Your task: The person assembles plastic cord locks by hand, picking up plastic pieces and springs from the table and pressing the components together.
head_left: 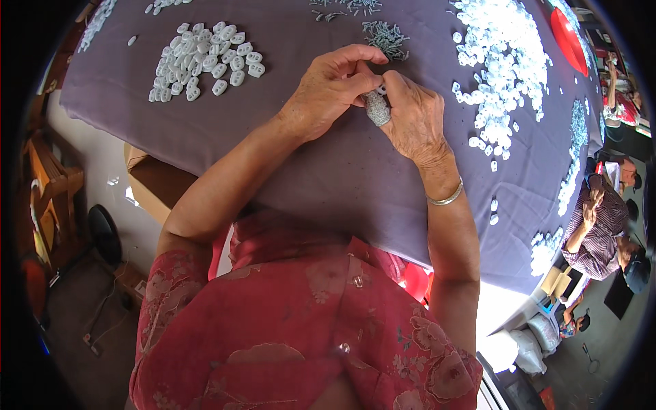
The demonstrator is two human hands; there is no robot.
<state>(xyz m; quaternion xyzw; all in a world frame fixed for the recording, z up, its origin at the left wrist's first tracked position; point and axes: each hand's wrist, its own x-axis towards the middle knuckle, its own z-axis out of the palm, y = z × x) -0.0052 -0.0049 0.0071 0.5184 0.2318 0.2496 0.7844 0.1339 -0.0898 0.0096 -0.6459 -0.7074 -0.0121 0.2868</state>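
Over the purple-grey cloth, my two hands meet close together at the upper middle. My right hand (415, 116) pinches a small white plastic piece (382, 89), only a sliver of which shows; grey speckled wrapping covers its thumb. My left hand (331, 89) is closed from the other side, its thumb tip against that piece, and whatever else its fingers grip is hidden. Just beyond the fingertips lies a small heap of grey screw-like pins (386, 39). Left of my hands is a pile of white oval pieces with two holes (205, 58). A larger spread of white pieces (502, 61) lies to the right.
The cloth-covered table (301, 184) reaches up to my body. More grey pins (355, 5) lie at the far edge, and a red dish (568, 41) is at the far right. A cardboard box (157, 181) stands below the left edge. Other people (601, 219) sit along the right side.
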